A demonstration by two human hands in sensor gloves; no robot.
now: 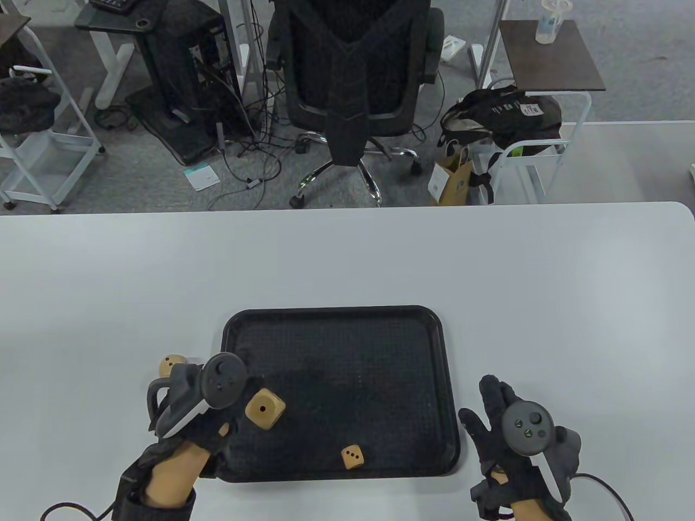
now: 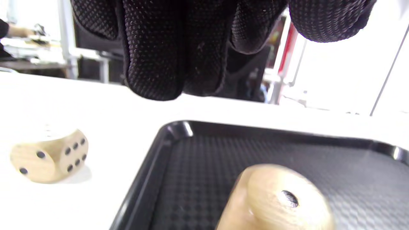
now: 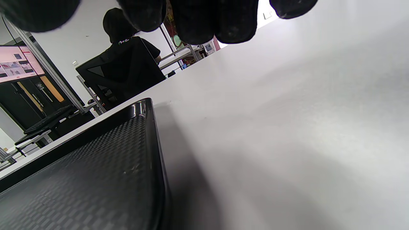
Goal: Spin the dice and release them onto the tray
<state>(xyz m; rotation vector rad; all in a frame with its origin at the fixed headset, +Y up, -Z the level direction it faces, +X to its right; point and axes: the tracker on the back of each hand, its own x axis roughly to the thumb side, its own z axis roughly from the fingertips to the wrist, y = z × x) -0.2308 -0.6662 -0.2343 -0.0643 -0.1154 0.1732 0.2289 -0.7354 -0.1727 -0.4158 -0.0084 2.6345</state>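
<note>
A: Dice, three in the table view. One die [image 1: 265, 408] seen tilted on a corner over the black tray [image 1: 431, 380], just beside the left hand [image 1: 187, 429]; probably mid-spin or airborne. A smaller die [image 1: 352, 457] lay flat near the tray's near edge, three pips up. A third die [image 1: 173, 366] sat on the white bench [image 1: 347, 255], off the tray's left side, half hidden behind the left tracker.

B: Right hand [image 1: 507, 434]?

A: Rested on the bench just right of the tray, fingers straight and spread, holding nothing. Likely kept aside to leave the tray free.

B: And the left wrist view?

A: Gloved fingers [image 2: 153, 54] hung from the top edge, loosely curled, gripping nothing. Tumbling die [image 2: 274, 199] blurred close below, over the tray [image 2: 179, 127], one pip showing; apparently already let go. Off-tray die [image 2: 49, 156] stood on the bench [image 2: 121, 105], faces of two and six visible.

B: Right wrist view?

A: Only fingertips [image 3: 217, 22] at the top, relaxed, above bare bench [image 3: 287, 127]. Tray corner [image 3: 147, 105] at the left, no die visible there.

B: Remaining work?

A: Judged unfinished: the bench die not yet on the tray.
</note>
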